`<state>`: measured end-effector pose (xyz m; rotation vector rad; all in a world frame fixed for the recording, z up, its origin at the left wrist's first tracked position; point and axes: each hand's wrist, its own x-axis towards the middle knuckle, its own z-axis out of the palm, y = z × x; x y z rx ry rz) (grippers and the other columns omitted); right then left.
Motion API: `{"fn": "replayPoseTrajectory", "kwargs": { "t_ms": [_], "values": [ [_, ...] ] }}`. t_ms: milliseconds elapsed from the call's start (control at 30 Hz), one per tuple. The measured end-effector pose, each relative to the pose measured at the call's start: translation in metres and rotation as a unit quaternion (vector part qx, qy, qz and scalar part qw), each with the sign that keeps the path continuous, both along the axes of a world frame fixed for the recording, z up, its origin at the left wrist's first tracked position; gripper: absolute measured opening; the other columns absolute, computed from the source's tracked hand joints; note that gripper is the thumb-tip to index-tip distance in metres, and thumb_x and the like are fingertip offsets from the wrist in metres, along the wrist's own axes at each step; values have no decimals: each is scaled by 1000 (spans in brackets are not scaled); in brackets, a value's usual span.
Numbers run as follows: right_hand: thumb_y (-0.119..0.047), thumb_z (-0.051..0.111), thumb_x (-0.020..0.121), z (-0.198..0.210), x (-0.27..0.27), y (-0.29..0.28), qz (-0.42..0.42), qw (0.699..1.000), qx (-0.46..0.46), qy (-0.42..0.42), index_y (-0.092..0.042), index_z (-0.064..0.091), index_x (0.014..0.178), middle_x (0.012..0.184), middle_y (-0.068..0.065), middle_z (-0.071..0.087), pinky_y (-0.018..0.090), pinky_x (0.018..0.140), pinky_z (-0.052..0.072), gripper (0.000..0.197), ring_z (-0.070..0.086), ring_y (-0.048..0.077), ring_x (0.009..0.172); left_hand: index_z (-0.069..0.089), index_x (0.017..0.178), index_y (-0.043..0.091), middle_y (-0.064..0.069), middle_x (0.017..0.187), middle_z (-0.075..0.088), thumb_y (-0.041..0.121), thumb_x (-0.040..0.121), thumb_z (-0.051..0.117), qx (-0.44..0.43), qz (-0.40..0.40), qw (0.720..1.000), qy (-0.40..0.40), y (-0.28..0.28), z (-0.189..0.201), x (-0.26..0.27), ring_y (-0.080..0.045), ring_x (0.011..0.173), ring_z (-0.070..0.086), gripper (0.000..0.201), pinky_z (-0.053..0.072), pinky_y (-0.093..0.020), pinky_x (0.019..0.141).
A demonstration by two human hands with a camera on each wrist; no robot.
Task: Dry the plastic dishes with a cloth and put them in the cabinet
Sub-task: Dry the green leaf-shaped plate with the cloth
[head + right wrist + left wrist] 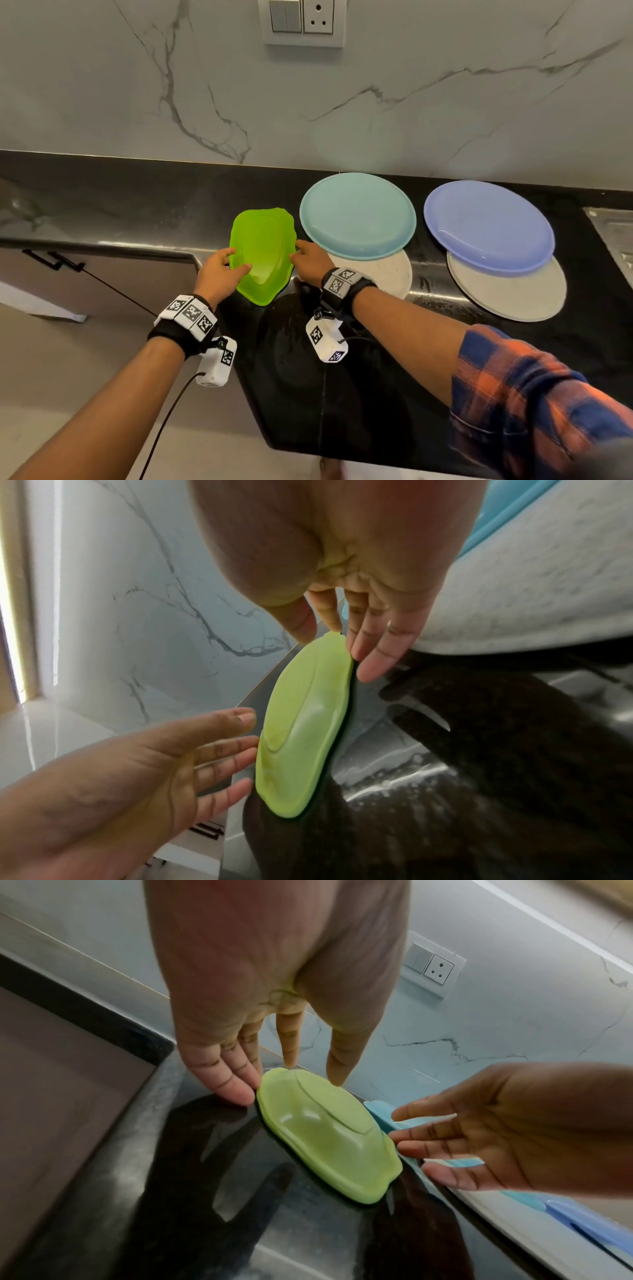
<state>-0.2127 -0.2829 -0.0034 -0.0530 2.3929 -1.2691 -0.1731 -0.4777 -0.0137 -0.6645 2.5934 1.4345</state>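
A green leaf-shaped plastic dish [263,253] lies flat on the black counter [308,359] near its left corner. My left hand [236,263] is at the dish's left rim with straight fingers touching the edge and the thumb over the rim. My right hand [301,250] reaches the right rim, fingers also straight. In the left wrist view the left hand [274,1074] and the right hand [411,1139] flank the dish [325,1134]. The right wrist view shows the same dish [301,737] between the right hand [342,647] and the left hand [240,750]. No cloth is in view.
A teal plate [358,214] rests on a speckled white plate [387,274] right of the dish. Farther right a blue plate [488,226] overlaps another white plate [513,294]. A steel sink edge [613,229] is at far right. A cabinet front with black handle [54,260] sits lower left.
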Motion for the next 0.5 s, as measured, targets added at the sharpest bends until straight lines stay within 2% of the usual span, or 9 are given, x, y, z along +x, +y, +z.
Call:
{"fn": "replayPoseTrajectory", "kwargs": {
  "t_ms": [67,167,233,300,333,367,400,433,500],
  "values": [
    [-3,51,90,-1,-1,-3,-17,1000,-17,-1,-10,53,83,66,0,46,31,67,33,10,49,26,73,51,137,8,-7,125,60,13,84,77,16,9,1000,9,0,-4,-1,-25,103,61,59,48,-36,94],
    [-6,62,86,-4,-7,-4,-59,998,-32,-13,-13,40,69,63,2,40,33,60,32,29,42,24,62,53,134,9,-17,119,64,4,76,82,70,38,997,12,-3,-4,-3,-27,101,63,65,52,-43,93],
    [-11,71,83,-7,-8,-3,-70,996,-43,-39,-11,45,66,64,4,48,32,58,38,31,47,20,59,52,131,7,-20,115,64,-7,72,81,104,43,994,6,-4,-3,1,-25,93,63,67,53,-37,83],
    [-13,76,79,-11,-7,-1,-80,990,-93,-74,-3,65,82,82,14,69,43,74,57,14,67,29,76,51,127,11,-24,115,64,-16,70,78,153,41,987,3,-2,-1,9,-22,83,63,69,56,-29,68],
    [-10,75,80,-11,-5,1,-87,983,-128,-99,-1,69,93,95,17,73,48,80,59,17,70,33,86,49,127,13,-25,114,63,-19,70,76,175,45,984,2,-1,0,13,-20,81,63,71,56,-24,60],
    [-6,72,83,-6,-1,3,-90,974,-167,-127,0,68,101,103,18,73,48,82,60,19,71,33,89,47,130,14,-24,113,63,-20,71,74,201,54,978,2,0,3,19,-19,80,63,74,55,-20,55],
    [-1,67,89,1,4,7,-88,962,-207,-152,-1,66,108,106,16,72,42,77,61,20,70,29,88,45,135,15,-22,113,64,-20,72,73,227,65,972,-2,0,3,24,-19,83,64,78,54,-21,54],
    [1,61,93,8,10,13,-80,950,-245,-176,-5,62,115,104,12,70,35,71,61,22,69,24,84,42,139,16,-18,113,65,-18,73,73,249,73,966,-8,2,5,31,-20,87,64,81,54,-23,58],
    [3,55,97,18,24,29,-43,934,-292,-200,-11,55,119,102,6,68,28,66,60,26,68,19,81,39,142,21,-11,112,67,-13,75,74,280,74,957,-15,7,7,44,-19,97,64,83,50,-30,74]
  ]
}}
